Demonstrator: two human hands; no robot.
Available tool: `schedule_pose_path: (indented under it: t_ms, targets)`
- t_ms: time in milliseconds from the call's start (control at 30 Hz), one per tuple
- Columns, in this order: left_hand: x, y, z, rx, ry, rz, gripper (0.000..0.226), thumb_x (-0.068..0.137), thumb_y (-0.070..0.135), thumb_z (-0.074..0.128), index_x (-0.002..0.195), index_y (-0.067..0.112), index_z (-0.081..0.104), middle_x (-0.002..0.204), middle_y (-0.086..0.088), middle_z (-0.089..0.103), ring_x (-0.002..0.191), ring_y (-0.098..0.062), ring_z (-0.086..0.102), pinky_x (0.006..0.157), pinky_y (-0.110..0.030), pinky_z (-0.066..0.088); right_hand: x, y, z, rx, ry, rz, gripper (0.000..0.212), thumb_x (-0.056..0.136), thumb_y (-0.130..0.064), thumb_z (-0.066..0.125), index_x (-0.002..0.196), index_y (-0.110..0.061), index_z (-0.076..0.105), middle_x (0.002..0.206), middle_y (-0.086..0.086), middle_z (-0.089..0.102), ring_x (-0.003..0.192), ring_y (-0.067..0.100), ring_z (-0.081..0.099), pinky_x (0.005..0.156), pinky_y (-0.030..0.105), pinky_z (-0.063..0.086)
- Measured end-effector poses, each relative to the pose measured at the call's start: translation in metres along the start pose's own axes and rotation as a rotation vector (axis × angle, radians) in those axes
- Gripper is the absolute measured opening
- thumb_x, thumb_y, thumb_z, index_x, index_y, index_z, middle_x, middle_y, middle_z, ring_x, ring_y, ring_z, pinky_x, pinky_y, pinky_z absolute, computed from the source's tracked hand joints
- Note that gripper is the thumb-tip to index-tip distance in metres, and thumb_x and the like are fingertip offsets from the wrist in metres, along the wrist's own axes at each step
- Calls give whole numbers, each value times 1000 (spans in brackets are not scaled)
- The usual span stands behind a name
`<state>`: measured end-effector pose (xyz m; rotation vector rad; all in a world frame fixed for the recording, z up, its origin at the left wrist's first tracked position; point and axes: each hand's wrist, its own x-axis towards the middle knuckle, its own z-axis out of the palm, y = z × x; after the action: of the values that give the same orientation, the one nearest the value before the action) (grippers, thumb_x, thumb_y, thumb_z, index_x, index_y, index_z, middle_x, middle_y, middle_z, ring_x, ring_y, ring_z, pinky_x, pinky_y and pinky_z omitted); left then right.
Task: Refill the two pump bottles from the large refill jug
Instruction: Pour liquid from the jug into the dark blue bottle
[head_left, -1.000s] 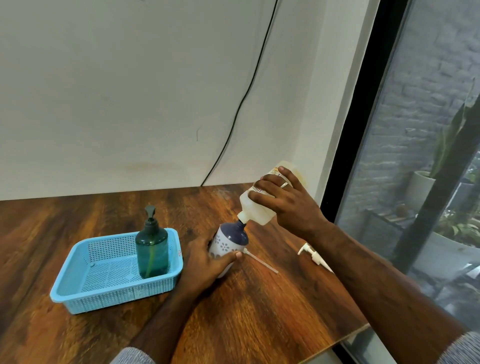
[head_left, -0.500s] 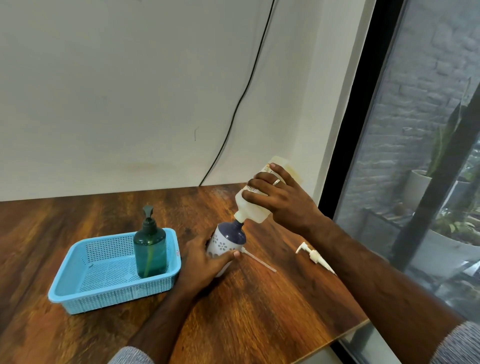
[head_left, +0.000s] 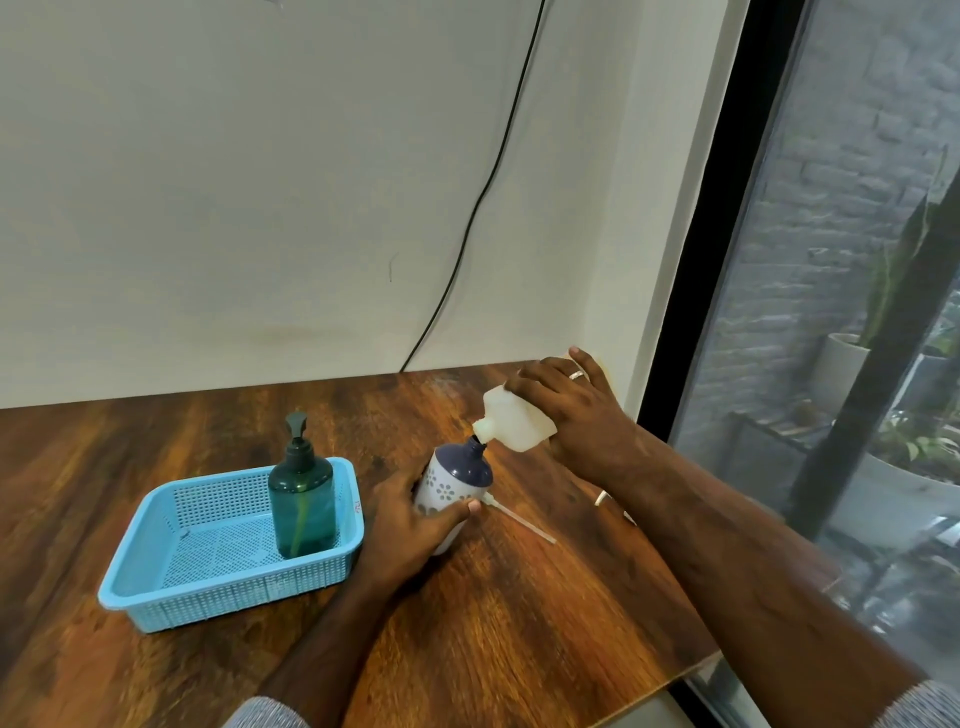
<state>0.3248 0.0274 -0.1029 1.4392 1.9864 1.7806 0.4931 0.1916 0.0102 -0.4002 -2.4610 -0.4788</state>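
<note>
My right hand (head_left: 582, 410) grips the pale refill jug (head_left: 511, 423), tipped so its spout touches the open neck of the white floral pump bottle (head_left: 457, 480) with a navy top. My left hand (head_left: 410, 525) is wrapped around that bottle's body and holds it on the wooden table (head_left: 519, 623). Its removed white pump with its long dip tube (head_left: 522, 521) lies on the table just right of the bottle, partly hidden by my right arm. A dark green pump bottle (head_left: 301, 504), pump fitted, stands upright in the blue basket (head_left: 218, 587).
The table's right edge runs along a window with a black frame (head_left: 691, 312); plants stand outside. A black cable (head_left: 467, 234) hangs down the white wall behind the table. The blue basket takes up the table's left middle.
The refill jug has tilted lower, closer to horizontal, with its spout still at the floral bottle's neck. My left hand keeps its hold on the bottle.
</note>
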Motion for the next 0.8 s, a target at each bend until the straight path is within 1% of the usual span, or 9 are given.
schedule_pose_path:
  t_ms: [100,200,300,333,400,467,600,700,800]
  targets:
    - [0,2,0,9,19,10,59,65,57,83,116,35,62,105,21,68,96,7,62,79,-29,58,-10,-2,4,195,-26,142,66,75,-27,78,136,-23,54,139,3,57,131,30,50,119,45,13]
    - [0,3,0,34,31,17,57,66,58,82,115,40,59,103,25,65,96,10,60,79,-28,57,-23,-9,10,309,-111,350,66,88,-34,73,147,-23,45,150,3,45,140,28,38,120,46,23]
    - [0,4,1,35,35,24,57,65,60,81,114,42,58,103,26,66,95,9,61,78,-28,57,-29,-18,19,349,-55,366,65,85,-14,75,144,-14,48,147,9,46,137,28,39,115,46,32]
    - [0,4,1,35,37,30,58,65,60,81,115,41,59,103,25,66,96,9,61,78,-27,56,-32,-20,24,418,-44,440,66,82,-11,77,142,-13,49,144,10,47,133,28,42,113,43,35]
    - [1,4,2,25,43,26,57,66,54,84,115,40,59,102,27,65,96,11,61,78,-24,55,-37,-26,33,631,7,660,75,76,-15,85,141,-14,47,137,7,49,125,24,48,108,37,41]
    - [1,4,2,7,48,8,57,68,43,88,116,40,58,103,29,63,97,13,59,78,-22,53,-43,-27,41,696,54,781,86,68,-22,92,140,-20,46,135,0,51,120,18,51,99,32,46]
    - [1,6,5,-59,27,-23,56,71,29,88,118,37,58,106,27,64,99,15,58,74,-10,49,-52,-26,55,731,87,943,93,67,-27,93,144,-27,40,142,-4,49,125,17,50,104,41,49]
    - [0,5,7,-108,-6,-61,55,71,29,88,113,44,55,104,33,64,100,18,57,75,-11,48,-58,-27,61,747,129,1025,93,71,-31,90,146,-31,36,145,-4,49,128,20,51,102,50,51]
    - [-1,4,7,-128,-29,-81,56,71,31,87,114,47,55,107,39,63,102,18,57,78,-12,48,-61,-27,61,818,178,1057,93,75,-29,88,150,-29,32,149,-3,47,132,20,49,105,49,49]
